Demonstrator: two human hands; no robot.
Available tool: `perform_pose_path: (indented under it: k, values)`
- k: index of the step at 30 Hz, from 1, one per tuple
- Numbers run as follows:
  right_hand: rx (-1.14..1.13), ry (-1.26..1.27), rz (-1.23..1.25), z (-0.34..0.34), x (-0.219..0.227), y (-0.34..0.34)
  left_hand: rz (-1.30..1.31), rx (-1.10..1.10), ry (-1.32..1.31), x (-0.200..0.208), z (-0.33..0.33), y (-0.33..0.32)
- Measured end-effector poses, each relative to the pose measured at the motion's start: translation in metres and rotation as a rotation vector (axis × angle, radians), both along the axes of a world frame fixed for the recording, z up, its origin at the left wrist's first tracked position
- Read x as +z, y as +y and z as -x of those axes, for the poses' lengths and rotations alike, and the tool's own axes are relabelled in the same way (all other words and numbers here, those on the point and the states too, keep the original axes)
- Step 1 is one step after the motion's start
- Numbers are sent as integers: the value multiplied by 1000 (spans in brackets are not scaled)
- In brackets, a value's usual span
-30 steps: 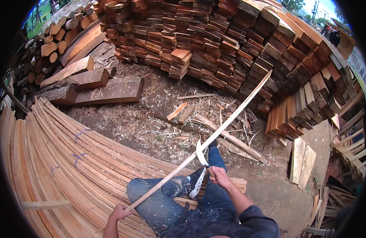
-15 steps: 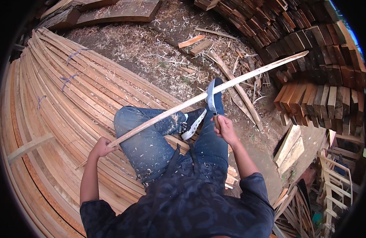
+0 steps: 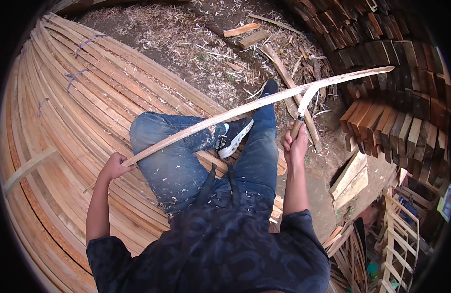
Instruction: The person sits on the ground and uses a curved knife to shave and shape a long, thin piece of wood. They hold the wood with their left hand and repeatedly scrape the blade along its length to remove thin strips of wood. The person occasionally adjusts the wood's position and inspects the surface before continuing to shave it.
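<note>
A long pale wooden stick [image 3: 225, 115] slants across my lap, from my left side up to the far right. My left hand [image 3: 116, 166] is closed around its near end, beside my knee. In my right hand [image 3: 295, 142] is the wooden handle of a knife with a curved blade [image 3: 307, 101]. The blade meets the stick toward its far end, past my outstretched foot. Wood shavings dot my jeans [image 3: 171, 171], and the stick passes over the raised thigh.
Long thin wooden strips [image 3: 83, 122] lie bundled under and left of me. Stacked planks [image 3: 381, 129] rise at the right. Shavings [image 3: 171, 44] and offcuts [image 3: 242, 30] litter the ground ahead. A slatted wooden frame [image 3: 398, 239] stands at lower right.
The curved knife has slid outward along the stick, away from me and to the right, with my right arm stretching. My left hand keeps its grip. The whole view has shifted slightly.
</note>
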State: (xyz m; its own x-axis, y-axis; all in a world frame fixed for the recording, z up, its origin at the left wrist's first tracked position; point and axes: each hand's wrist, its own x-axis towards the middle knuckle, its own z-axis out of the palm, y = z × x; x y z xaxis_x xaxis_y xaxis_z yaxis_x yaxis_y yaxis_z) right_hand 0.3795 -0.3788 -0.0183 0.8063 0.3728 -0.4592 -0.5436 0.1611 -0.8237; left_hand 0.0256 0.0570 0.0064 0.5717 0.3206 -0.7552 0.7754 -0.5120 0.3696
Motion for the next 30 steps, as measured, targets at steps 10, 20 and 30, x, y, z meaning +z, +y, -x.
perform_pose_path:
  k: [10,20,30]
  values:
    - [408,-58,221,8,-7,3,13,-28,1,-4,2,1]
    - [472,85,187,21,-1,16,18,9,62,5,-9,-5]
    - [427,-12,283,34,-13,15,19,-34,108,3,-7,0]
